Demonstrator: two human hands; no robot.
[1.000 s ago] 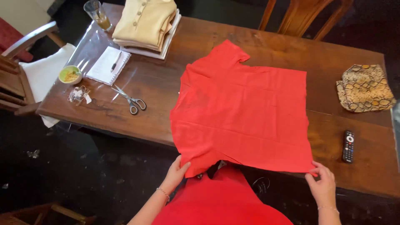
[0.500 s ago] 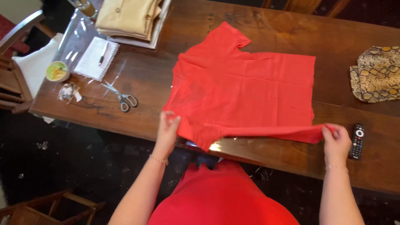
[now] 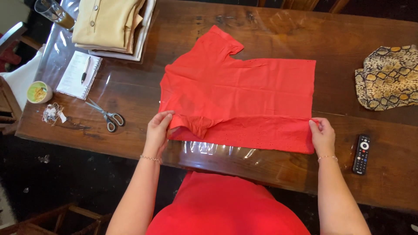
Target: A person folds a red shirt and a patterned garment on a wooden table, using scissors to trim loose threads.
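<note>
1. Left hand: palm down, fingers curled over the near-left corner of the red short-sleeved top, pinching the folded-over edge against the wooden table. The forearm comes up from the lower frame, elbow tucked, with a thin bracelet at the wrist.
2. Right hand: thumb and fingers closed on the right end of the same folded edge, wrist roughly level with the left one. The arm runs nearly straight up from the lower right.
3. The top lies flat mid-table, one sleeve pointing away from the person, its near strip doubled back onto the body of the garment.
4. Handling, as judged: light, thin woven cloth, fully limp. It creases readily and will sag between two grips. The best hold is at corners or fold ends, as both hands have it. Not fragile, and unlikely to slip on the bare wood.
5. A glossy clear sheet shows just below the fold; it is probably plastic, but glare makes this uncertain.
6. Further out on the left: scissors, a notepad with a pen, a small green cup, and folded beige garments.
7. On the right: a remote control and a snakeskin-print cloth, both well apart from the top.
</note>
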